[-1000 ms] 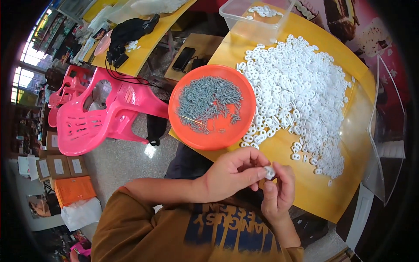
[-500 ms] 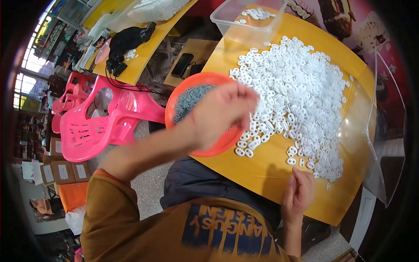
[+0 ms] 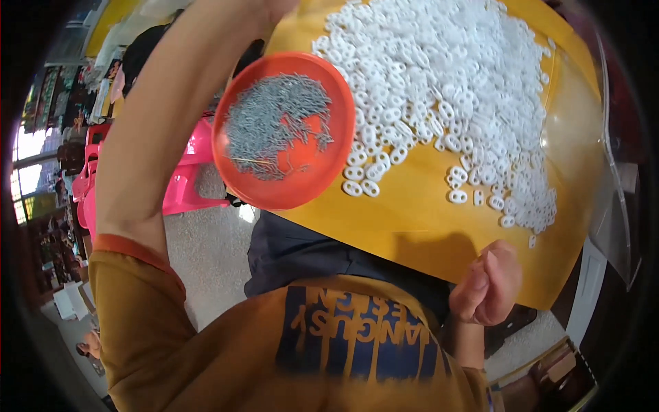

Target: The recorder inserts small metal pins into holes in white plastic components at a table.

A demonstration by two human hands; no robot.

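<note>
My left forearm reaches far up past the bowl, and only a part of my left hand (image 3: 280, 8) shows at the top edge; its fingers are out of sight. Below it an orange-red plastic bowl (image 3: 295, 189) sits at the table's left edge, holding a heap of small thin grey metal pins (image 3: 271, 113). A large pile of small white oval plastic pieces with two holes (image 3: 429, 75) spreads to its right. My right hand (image 3: 489, 285) is over the table's near edge with curled fingers pressed together. Whatever lies within them is hidden.
The yellow table (image 3: 371, 220) carries the pile and the bowl. A pink plastic chair (image 3: 182, 185) stands on the grey floor at the left, behind my forearm. A clear plastic container (image 3: 611, 199) is at the table's right edge.
My left hand has moved from over the bowl to the far top edge, uncovering the pins. My right hand's fingers have curled in more tightly. The view has shifted, too.
</note>
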